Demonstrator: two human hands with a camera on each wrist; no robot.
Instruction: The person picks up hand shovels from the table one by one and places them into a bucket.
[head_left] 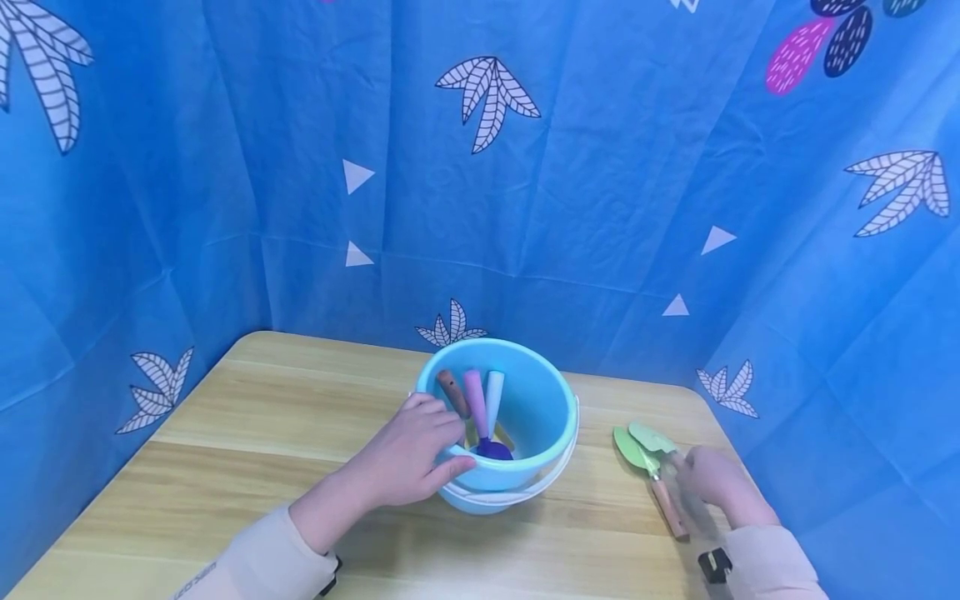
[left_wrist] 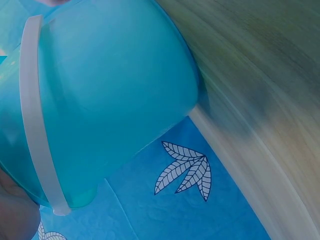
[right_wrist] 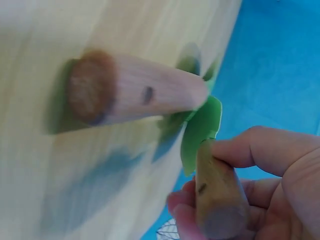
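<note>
A light blue bucket (head_left: 536, 408) stands on the table, its rim gripped by my left hand (head_left: 408, 454). In it I see a brown handle (head_left: 453, 393), a light blue handle (head_left: 494, 393) and a purple-handled tool (head_left: 476, 392) with a dark purple head; their lower parts are partly hidden. To the right, my right hand (head_left: 720, 483) holds a small trowel (right_wrist: 217, 192) by its wooden handle, the pale green blade pointing away. Beside it a second green trowel (head_left: 667, 507) lies on the wood; the right wrist view shows its handle end (right_wrist: 135, 90) up close.
The bucket's white carrying handle (head_left: 517, 498) hangs down around its front. A wooden table (head_left: 300, 417) with rounded back corners lies beneath everything. Blue patterned cloth (head_left: 600, 167) closes off the back and both sides.
</note>
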